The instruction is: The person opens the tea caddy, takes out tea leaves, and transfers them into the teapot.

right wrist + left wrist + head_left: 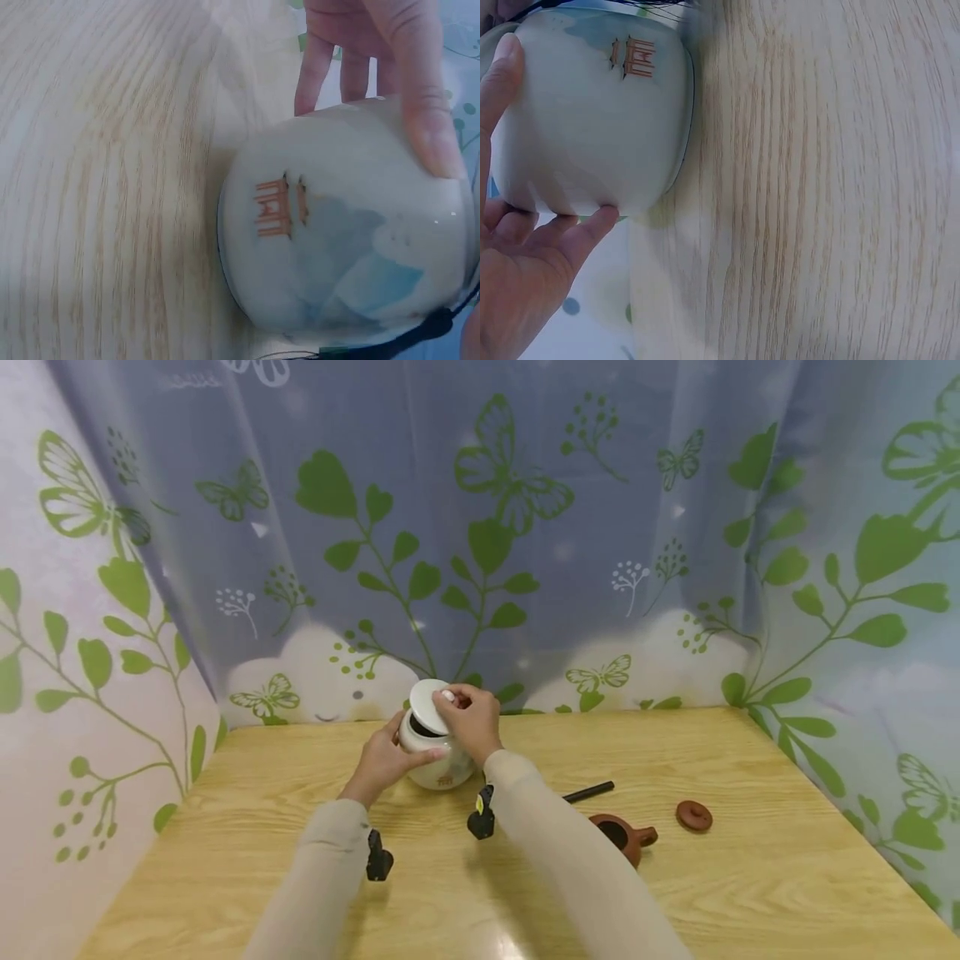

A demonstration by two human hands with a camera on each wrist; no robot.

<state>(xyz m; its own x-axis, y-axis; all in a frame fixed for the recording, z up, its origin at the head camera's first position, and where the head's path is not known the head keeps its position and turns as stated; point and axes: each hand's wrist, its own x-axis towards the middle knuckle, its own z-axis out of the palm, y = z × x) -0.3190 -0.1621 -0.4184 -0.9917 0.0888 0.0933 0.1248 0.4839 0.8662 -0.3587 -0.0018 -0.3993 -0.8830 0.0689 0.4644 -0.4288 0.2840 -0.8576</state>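
A white ceramic jar point(442, 770) with a small reddish pavilion picture stands near the back of the table. My left hand point(384, 762) holds its side, thumb across the front and fingers behind, as the left wrist view also shows. With my right hand point(474, 718) I pinch the knob of the white lid point(425, 705). The lid is tilted over the jar's mouth, and a dark opening shows beneath it. In the right wrist view a black cord point(431, 328) lies along the jar; where it is fastened is hidden. What the jar contains cannot be seen.
Right of my right forearm sits a reddish-brown teapot point(633, 842), uncovered and partly hidden by the sleeve. Its small brown lid point(694, 816) lies farther right. A black stick point(589, 792) lies behind the teapot. A patterned curtain point(420, 568) hangs behind the wooden table point(750, 885).
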